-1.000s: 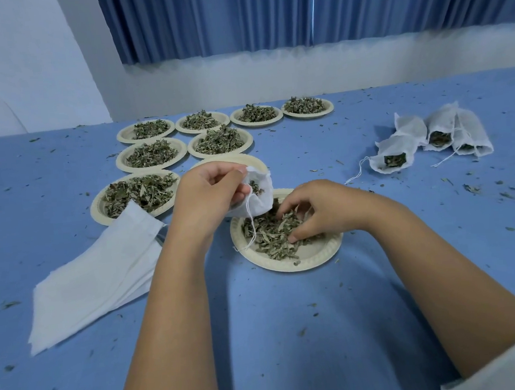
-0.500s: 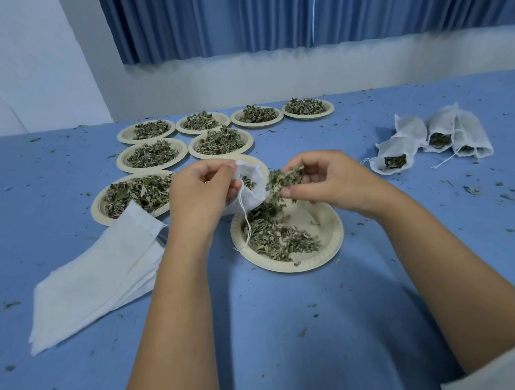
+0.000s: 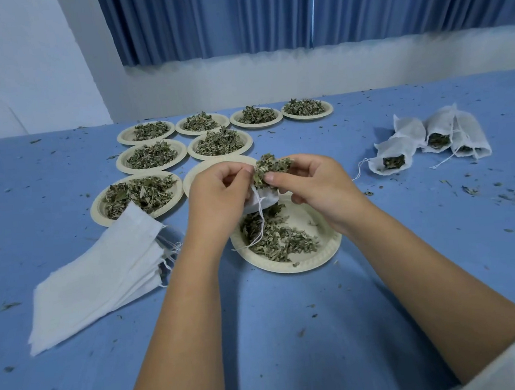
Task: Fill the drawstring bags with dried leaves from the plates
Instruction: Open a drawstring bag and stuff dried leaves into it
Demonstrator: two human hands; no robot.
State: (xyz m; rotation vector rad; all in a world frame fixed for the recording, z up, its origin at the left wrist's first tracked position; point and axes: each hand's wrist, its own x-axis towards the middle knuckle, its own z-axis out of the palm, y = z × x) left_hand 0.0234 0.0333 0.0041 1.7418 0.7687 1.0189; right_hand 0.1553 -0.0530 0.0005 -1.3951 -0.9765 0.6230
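A blue tabletop [image 3: 290, 329], strewn with leaf crumbs, was seen; at its left a stack of empty bags [image 3: 98, 285] was laid flat; beyond, seven heaped plates [image 3: 122, 161] were ranged in rows; at the right, filled bags [image 3: 471, 137] were piled together; a near plate [image 3: 333, 247], partly emptied, was set under the hands. The filling was judged best done directly over this plate, so that spilled bits are caught; the mouth should be kept spread, and the pinch loosened only once pushed well inside. The left grip [image 3: 216, 194] was clamped on the mouth of a bag [image 3: 265, 200], held just above the near plate; how wide the mouth was spread could not be told. The right grip [image 3: 316, 187] was pinched together on a tuft of leaves [image 3: 271, 168], brought against the bag's mouth. A string [image 3: 261, 222] was left dangling onto the plate; it should be kept clear of the opening.
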